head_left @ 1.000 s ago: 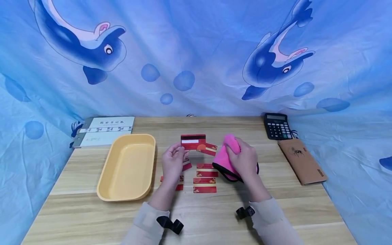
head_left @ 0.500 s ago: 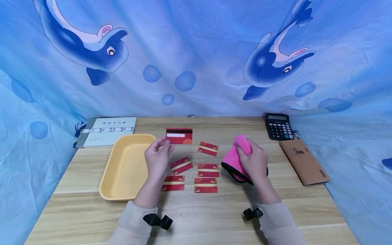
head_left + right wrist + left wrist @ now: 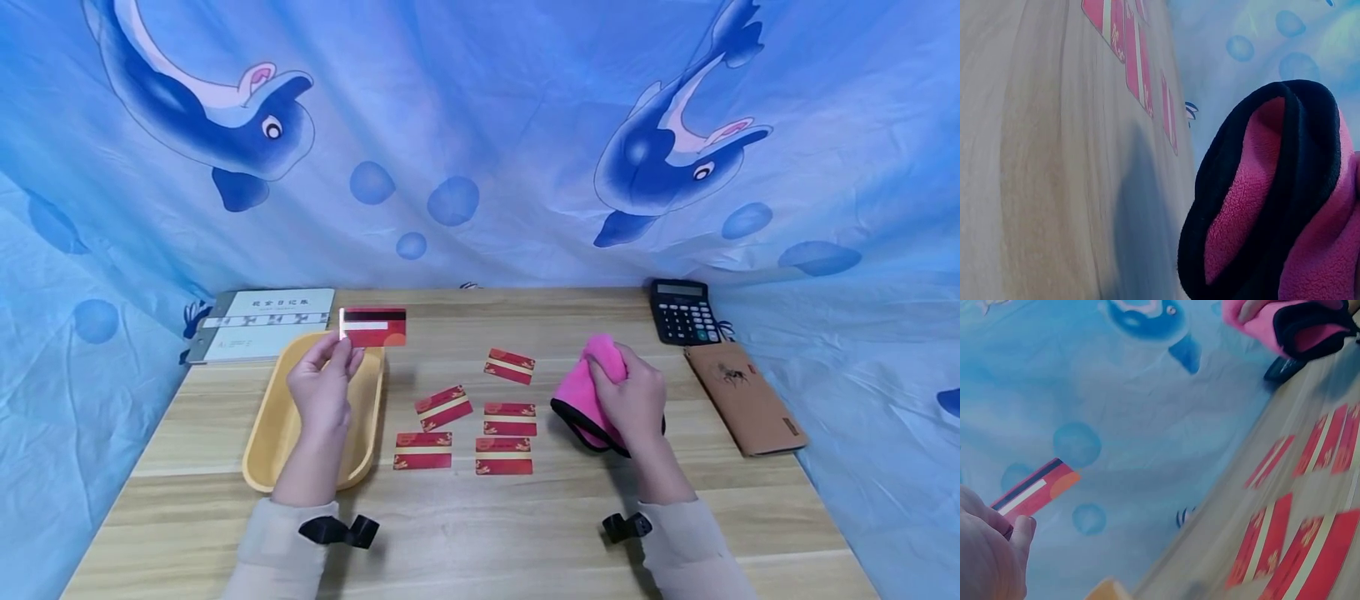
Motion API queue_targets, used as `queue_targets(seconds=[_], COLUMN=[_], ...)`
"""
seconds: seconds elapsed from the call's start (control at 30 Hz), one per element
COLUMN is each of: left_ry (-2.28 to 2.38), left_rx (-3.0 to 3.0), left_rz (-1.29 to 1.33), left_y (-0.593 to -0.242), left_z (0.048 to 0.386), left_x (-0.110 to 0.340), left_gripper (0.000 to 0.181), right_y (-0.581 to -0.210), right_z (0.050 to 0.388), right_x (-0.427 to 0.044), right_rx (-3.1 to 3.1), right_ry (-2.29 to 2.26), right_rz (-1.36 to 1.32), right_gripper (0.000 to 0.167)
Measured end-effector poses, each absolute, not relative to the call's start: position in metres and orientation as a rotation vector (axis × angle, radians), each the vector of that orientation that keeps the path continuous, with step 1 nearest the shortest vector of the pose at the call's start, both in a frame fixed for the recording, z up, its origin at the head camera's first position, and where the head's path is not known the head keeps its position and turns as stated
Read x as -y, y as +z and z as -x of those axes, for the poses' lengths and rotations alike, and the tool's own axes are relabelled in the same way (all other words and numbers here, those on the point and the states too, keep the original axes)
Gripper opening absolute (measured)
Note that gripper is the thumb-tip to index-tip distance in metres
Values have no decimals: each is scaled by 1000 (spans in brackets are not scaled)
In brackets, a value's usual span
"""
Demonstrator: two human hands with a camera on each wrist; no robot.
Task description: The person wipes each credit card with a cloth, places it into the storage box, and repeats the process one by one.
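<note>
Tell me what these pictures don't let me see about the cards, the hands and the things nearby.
Held card: its other side is turned away in the head and left wrist views.
Yellow tray: in the head view, partly hidden behind the left hand and forearm.
Right hand: in the right wrist view, nearly all cut off by the right edge.
White booklet: its smallest print is too small to read in the head view.

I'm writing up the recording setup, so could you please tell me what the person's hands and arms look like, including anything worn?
The left hand and right hand wear no gloves. The left sleeve and right sleeve are plain and pale greyish-beige. The left wrist device and right wrist device are small, black and blocky, with no visible cables.
</note>
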State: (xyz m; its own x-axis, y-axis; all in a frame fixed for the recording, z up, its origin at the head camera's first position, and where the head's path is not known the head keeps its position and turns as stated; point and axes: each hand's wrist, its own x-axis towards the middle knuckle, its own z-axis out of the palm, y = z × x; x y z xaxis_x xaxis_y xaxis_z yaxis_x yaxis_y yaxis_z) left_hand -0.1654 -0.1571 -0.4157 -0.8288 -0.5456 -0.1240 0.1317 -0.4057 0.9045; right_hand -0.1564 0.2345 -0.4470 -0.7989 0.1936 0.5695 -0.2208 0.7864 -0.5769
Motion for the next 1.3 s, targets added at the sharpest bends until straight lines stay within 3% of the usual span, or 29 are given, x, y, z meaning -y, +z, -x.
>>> queue_targets(seconds=[0.2,0.57,0.9,1.3], left_ry=[-2240,-2205,-2020,-1883], left_rx=[1342,1449,1653,1895], left_rz=[-667,-815,-796,-798], left_y=[-420,-429,-446,-459], left_z=[164,169,177,173], left_x=[184,207,215,221], left_gripper=[18,34,26,29], right_y=[-450,-455,-458,-464], right_z=[157,156,156,156], right_x=[-237,-239,-242,-242], right_rx=[2358,2362,2373,2396], right_ry=[846,852,863,865], right_rz=[-1,19,15,17], right_gripper=[35,36,32,35])
